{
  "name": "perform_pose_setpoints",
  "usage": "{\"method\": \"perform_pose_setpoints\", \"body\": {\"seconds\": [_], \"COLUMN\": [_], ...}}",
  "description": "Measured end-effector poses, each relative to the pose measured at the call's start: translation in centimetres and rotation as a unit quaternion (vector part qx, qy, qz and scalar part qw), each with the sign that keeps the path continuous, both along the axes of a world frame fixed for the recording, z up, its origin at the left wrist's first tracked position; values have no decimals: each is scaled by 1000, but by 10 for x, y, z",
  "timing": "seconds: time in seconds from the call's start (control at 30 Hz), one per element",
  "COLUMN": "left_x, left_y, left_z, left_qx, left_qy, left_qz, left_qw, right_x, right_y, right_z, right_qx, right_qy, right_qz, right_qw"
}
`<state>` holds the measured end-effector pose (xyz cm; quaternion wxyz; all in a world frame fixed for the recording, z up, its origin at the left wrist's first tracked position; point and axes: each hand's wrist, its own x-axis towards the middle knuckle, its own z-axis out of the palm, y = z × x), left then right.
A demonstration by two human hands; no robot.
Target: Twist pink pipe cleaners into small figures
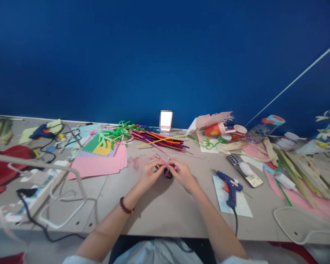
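Pinching thin pink stems point(161, 158) between left hand point(151, 171) and right hand point(184, 172)

Holding the thin pink stems over the near middle of the desk point(165, 216), with the fingers of both hands drawn narrow and almost meeting. Cannot tell exactly how each fingertip grips, nor whether to count the long pink length running away from the fingers as part of the same piece. Just below the fingertips, showing a small dark round object point(168, 176), too blurred to identify. Wearing a beaded bracelet point(126, 206) on the left wrist.

Beyond the hands, has a bundle of coloured pipe cleaners point(161, 140) lying crosswise, with a yellow stem point(145, 145) slanting over it. To the left, has pink paper sheets point(99, 165) under smaller coloured ones, with green fuzzy stems point(118, 130) heaped alongside; nearer, a white power strip point(41, 194). To the right, has a blue glue gun point(231, 189) resting on a pale sheet point(243, 209), near a phone point(238, 164). Farther back, has red paper cups point(214, 129) lying on their side.
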<state>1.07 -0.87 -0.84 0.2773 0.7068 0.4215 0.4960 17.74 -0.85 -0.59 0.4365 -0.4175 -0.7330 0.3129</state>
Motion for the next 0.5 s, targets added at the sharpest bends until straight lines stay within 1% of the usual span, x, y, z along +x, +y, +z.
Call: {"method": "perform_pose_setpoints", "body": {"seconds": [0.17,0.27,0.33,0.5], "left_x": [1,2,2,2], "left_y": [-1,-1,-1,1], "left_z": [-5,-5,-3,0], "left_qx": [-14,-27,-40,-103], "left_qy": [2,-8,-24,-70], "left_qz": [13,27,20,-7], "left_qw": [1000,999,999,992], "right_x": [2,0,-1,-6], "right_y": [-1,-2,-3,-3], "right_z": [1,2,1,-6], "right_qx": [32,32,7,-98], "right_qy": [-63,-75,-51,58], "right_qz": [2,-5,-8,16], "right_qw": [998,997,999,993]}}
